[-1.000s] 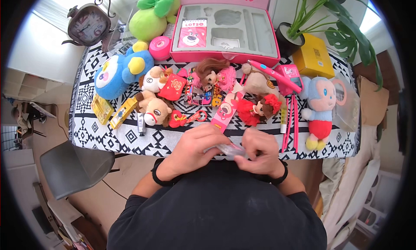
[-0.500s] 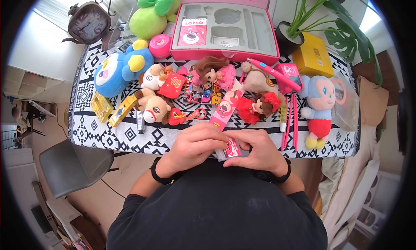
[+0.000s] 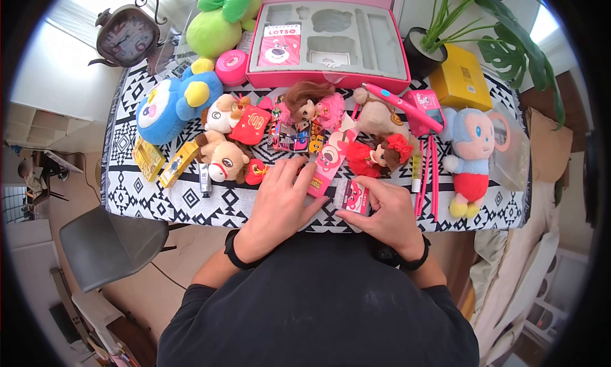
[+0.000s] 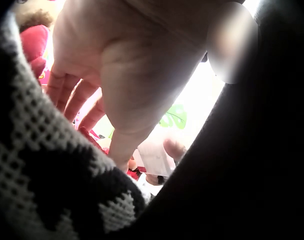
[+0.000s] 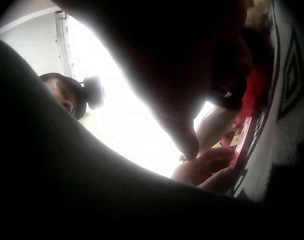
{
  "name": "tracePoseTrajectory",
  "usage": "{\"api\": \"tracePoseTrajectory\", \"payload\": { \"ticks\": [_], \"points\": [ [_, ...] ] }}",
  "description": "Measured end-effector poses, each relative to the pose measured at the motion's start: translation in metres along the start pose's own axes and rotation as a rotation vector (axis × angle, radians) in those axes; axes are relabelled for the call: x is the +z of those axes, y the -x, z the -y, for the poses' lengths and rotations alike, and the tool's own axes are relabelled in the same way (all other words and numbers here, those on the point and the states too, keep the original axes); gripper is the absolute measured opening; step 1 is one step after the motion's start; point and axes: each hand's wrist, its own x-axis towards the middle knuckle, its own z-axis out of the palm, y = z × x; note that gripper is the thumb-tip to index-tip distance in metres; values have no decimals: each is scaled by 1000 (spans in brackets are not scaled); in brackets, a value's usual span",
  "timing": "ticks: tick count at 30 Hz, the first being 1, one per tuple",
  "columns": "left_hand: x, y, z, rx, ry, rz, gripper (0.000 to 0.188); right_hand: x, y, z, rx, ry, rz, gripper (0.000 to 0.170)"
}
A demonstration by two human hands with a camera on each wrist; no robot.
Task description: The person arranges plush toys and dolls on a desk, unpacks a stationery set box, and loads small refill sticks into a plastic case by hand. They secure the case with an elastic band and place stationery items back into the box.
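**Light pinch suits the small bear-print pack**

The small bear-print pack (image 3: 354, 197) is best handled by its side, pressure light (its clear wrap may crease), well clear of the tall pink bear-print box (image 3: 333, 157) at its eleven o'clock. The right hand (image 3: 393, 215) pinches it between thumb and fingers, the pack at that hand's ten o'clock. The left hand (image 3: 278, 203), fingers extended and empty, has the pack at about three o'clock.

Head view looks down; wrist views sit close.
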Motion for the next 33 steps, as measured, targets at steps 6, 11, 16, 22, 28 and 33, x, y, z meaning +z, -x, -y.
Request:
{"api": "tracePoseTrajectory", "payload": {
  "ticks": [6,11,16,22,28,33],
  "points": [
    [10,-4,6,-39,-49,-98,61,7,2,-4,-42,105,-20,71],
    [4,-10,9,0,-100,-195,57,7,1,-4,-23,144,-29,73],
    [-9,-18,17,-45,-203,-218,56,7,1,-6,-25,147,-22,73],
    [-14,-20,17,-16,-311,-213,56,11,0,-8,-25,150,-15,73],
    [-2,-7,-1,24,-132,-2,61,17,0,-13,-64,126,-79,75],
    [9,-4,-5,7,-115,73,67,17,1,-13,-67,129,-96,75]
  ]
}}
